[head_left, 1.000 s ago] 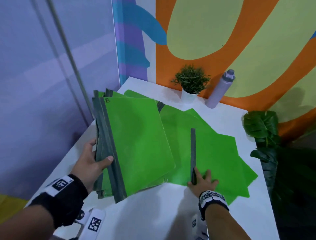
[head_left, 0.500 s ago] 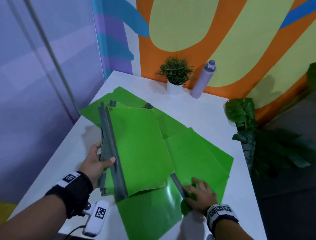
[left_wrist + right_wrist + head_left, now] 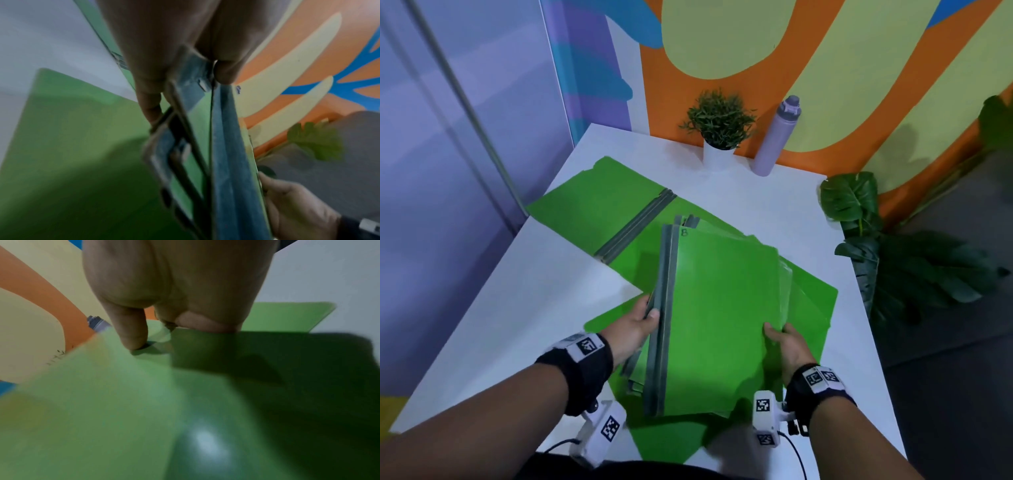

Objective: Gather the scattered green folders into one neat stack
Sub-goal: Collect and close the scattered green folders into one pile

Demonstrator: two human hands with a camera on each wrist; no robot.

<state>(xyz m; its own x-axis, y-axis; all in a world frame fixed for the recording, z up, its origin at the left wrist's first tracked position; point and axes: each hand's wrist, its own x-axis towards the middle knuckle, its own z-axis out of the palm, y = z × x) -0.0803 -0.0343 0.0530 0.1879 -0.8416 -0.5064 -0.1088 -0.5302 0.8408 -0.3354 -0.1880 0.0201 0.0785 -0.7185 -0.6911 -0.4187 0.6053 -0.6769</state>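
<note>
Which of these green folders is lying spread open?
The far-left folder on the table, its grey spine showing mid-sheet; the others are closed or held in the stack.

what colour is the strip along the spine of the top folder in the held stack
Grey, running down the left edge of the top folder; the spine strip shows best in the head view.

A bundle of green plastic folders with grey spines point(image 3: 715, 315) is held above the white rectangular table point(image 3: 517, 308), the left hand point(image 3: 631, 330) at its spine side, the right hand point(image 3: 786, 344) at its opposite edge. Loose green folders point(image 3: 599, 205) lie on the table beneath and behind-left. At the far edge stand a small potted plant in a white pot point(image 3: 719, 130) and, just right of it, a lilac cylindrical bottle point(image 3: 774, 140).
</note>
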